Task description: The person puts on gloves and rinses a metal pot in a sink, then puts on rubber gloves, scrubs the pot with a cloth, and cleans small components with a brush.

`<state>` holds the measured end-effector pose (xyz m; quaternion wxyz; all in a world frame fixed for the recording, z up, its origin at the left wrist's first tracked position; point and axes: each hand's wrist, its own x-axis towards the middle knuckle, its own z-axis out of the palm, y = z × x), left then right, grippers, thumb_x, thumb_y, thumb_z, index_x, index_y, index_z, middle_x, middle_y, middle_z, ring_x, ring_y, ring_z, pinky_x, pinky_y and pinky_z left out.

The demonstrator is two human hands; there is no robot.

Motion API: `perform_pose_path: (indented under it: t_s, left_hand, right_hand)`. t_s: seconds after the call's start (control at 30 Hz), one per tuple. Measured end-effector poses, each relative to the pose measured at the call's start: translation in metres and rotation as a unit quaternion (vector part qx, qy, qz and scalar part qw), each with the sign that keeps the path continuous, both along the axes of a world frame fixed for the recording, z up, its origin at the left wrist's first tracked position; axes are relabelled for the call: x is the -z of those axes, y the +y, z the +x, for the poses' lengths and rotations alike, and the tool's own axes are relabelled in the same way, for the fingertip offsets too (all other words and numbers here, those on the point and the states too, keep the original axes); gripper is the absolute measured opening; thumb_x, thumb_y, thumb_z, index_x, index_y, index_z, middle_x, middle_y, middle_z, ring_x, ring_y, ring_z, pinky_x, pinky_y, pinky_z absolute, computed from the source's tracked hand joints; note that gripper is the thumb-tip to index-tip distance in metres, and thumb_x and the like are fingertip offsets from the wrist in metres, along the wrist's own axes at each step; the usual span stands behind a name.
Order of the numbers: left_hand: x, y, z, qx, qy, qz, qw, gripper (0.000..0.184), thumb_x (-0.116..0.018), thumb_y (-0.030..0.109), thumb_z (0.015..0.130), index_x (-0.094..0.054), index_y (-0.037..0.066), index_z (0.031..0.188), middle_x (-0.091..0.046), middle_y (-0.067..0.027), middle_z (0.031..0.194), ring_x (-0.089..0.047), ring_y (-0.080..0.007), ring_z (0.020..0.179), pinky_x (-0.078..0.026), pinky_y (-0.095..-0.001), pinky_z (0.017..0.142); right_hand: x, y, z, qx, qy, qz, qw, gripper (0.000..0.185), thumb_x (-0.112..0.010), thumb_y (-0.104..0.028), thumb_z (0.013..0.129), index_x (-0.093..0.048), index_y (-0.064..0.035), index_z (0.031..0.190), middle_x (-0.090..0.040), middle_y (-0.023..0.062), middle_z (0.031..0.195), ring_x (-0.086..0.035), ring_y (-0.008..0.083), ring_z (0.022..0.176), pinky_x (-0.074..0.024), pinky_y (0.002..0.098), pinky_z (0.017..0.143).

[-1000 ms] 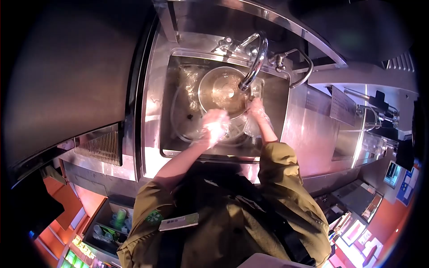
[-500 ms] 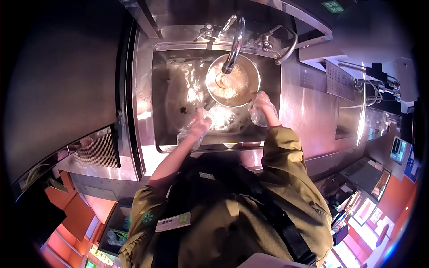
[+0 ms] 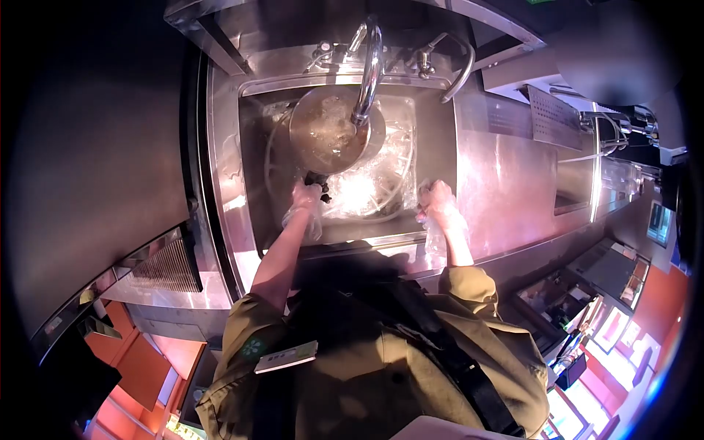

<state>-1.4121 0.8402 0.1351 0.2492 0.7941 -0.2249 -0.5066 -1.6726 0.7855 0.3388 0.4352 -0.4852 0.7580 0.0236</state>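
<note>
A metal pot [image 3: 372,141] with cloudy liquid inside sits in the left half of the sink [image 3: 438,139], tilted, with its mouth toward the left. My left hand [image 3: 305,198], in a loose clear plastic glove, is closed around the pot's dark handle [image 3: 315,178] at the near side. The curved faucet [image 3: 372,73] reaches over the pot's right rim. Apart from the pot, my gloved right hand [image 3: 438,199] is at the sink's front right with its fingers curled. What it holds, if anything, is hidden.
Wet, shiny water covers the sink floor [image 3: 359,192]. A second tap with a bent spout [image 3: 463,77] stands at the back right. Steel counter [image 3: 506,183] extends to the right, with a perforated metal panel [image 3: 554,117] beyond. A dark panel [image 3: 110,147] rises on the left.
The pot has shifted left and tilted. My left hand has moved left and taken hold of its handle. My right hand has come off the rim and drawn back toward me.
</note>
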Motion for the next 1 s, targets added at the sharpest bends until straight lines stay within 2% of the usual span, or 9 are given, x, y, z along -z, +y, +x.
perform_pose_path:
  t_s: [0.07, 0.23, 0.37, 0.43, 0.57, 0.67, 0.8, 0.9, 1.0]
  left_hand:
    - [0.057, 0.015, 0.006, 0.011, -0.084, -0.029, 0.996, 0.048, -0.055, 0.005, 0.07, -0.051, 0.001, 0.118, -0.065, -0.014, 0.096, -0.063, -0.0273, 0.091, -0.047, -0.0387, 0.083]
    - [0.006, 0.01, 0.001, 0.012, -0.111, -0.05, 0.992, 0.046, -0.052, 0.005, 0.075, -0.049, 0.002, 0.12, -0.056, -0.0147, 0.115, -0.054, -0.0275, 0.106, -0.041, -0.0347, 0.09]
    - [0.023, 0.012, 0.006, 0.038, -0.144, -0.07, 0.986, 0.049, -0.05, 0.005, 0.074, -0.044, 0.0, 0.123, -0.049, -0.0196, 0.125, -0.047, -0.0327, 0.116, -0.034, -0.0359, 0.097]
    - [0.046, 0.017, 0.011, 0.045, -0.134, -0.074, 0.987, 0.054, -0.049, 0.005, 0.071, -0.04, -0.001, 0.124, -0.046, -0.0235, 0.125, -0.044, -0.0373, 0.117, -0.031, -0.0391, 0.1]
    - [0.002, 0.005, -0.001, -0.028, -0.025, -0.062, 0.997, 0.056, -0.048, 0.0, 0.071, -0.04, 0.001, 0.127, -0.046, -0.0213, 0.127, -0.041, -0.0351, 0.12, -0.029, -0.0374, 0.102]
    - [0.017, 0.01, -0.002, -0.007, -0.082, -0.078, 0.994, 0.065, -0.047, -0.001, 0.071, -0.031, 0.0, 0.134, -0.036, -0.0213, 0.138, -0.028, -0.0356, 0.131, -0.022, -0.0366, 0.107]
    - [0.085, 0.023, -0.002, -0.015, -0.072, -0.156, 0.985, 0.071, -0.051, 0.0, 0.069, -0.026, 0.0, 0.136, -0.034, -0.0219, 0.138, -0.03, -0.0356, 0.13, -0.021, -0.0385, 0.107]
    - [0.05, 0.015, -0.005, 0.011, -0.118, -0.09, 0.989, 0.068, -0.053, -0.001, 0.068, -0.032, -0.001, 0.132, -0.04, -0.0205, 0.134, -0.034, -0.0369, 0.127, -0.024, -0.0408, 0.106]
    - [0.112, 0.029, 0.008, 0.048, -0.18, -0.103, 0.977, 0.062, -0.056, 0.005, 0.067, -0.042, 0.001, 0.127, -0.051, -0.0195, 0.122, -0.048, -0.0309, 0.114, -0.036, -0.0367, 0.097]
  right_hand:
    - [0.008, 0.005, -0.002, 0.001, -0.026, 0.011, 1.0, 0.022, -0.05, -0.013, 0.078, -0.061, 0.0049, 0.07, -0.063, 0.0141, 0.062, -0.063, 0.0215, 0.05, -0.0516, 0.0337, 0.053]
    - [0.022, 0.011, 0.015, -0.04, -0.004, 0.048, 0.998, 0.016, -0.063, -0.008, 0.066, -0.062, 0.0051, 0.075, -0.062, 0.0233, 0.069, -0.065, 0.0346, 0.073, -0.0521, 0.0392, 0.067]
    - [0.055, 0.012, 0.033, -0.114, 0.06, -0.009, 0.992, 0.022, -0.06, -0.021, 0.076, -0.064, -0.0003, 0.08, -0.062, 0.0247, 0.08, -0.063, 0.038, 0.079, -0.0503, 0.0452, 0.071]
    - [0.064, 0.002, 0.062, -0.166, 0.035, -0.226, 0.959, 0.034, -0.05, -0.032, 0.086, -0.061, 0.0007, 0.081, -0.06, 0.024, 0.066, -0.062, 0.0395, 0.069, -0.0495, 0.0468, 0.064]
    - [0.051, -0.045, 0.125, -0.123, 0.028, -0.227, 0.966, 0.03, -0.052, -0.034, 0.086, -0.06, -0.0048, 0.085, -0.061, 0.0236, 0.071, -0.06, 0.0417, 0.072, -0.048, 0.0479, 0.064]
    - [0.081, -0.065, 0.132, -0.135, 0.046, -0.236, 0.961, 0.029, -0.052, -0.033, 0.086, -0.059, -0.0049, 0.083, -0.061, 0.023, 0.071, -0.06, 0.042, 0.072, -0.0469, 0.0476, 0.064]
    - [0.106, -0.067, 0.128, -0.121, -0.021, -0.285, 0.951, 0.027, -0.052, -0.029, 0.084, -0.056, -0.0037, 0.079, -0.061, 0.0217, 0.069, -0.059, 0.0422, 0.07, -0.0456, 0.0483, 0.063]
    - [0.076, -0.067, 0.148, -0.142, -0.016, -0.31, 0.94, 0.026, -0.055, -0.027, 0.08, -0.055, -0.0021, 0.076, -0.061, 0.0213, 0.069, -0.06, 0.0408, 0.069, -0.0454, 0.0481, 0.063]
    - [0.089, -0.072, 0.144, -0.099, 0.003, -0.258, 0.961, 0.029, -0.058, -0.029, 0.077, -0.056, 0.0001, 0.077, -0.061, 0.0229, 0.074, -0.06, 0.0403, 0.073, -0.0465, 0.0457, 0.067]
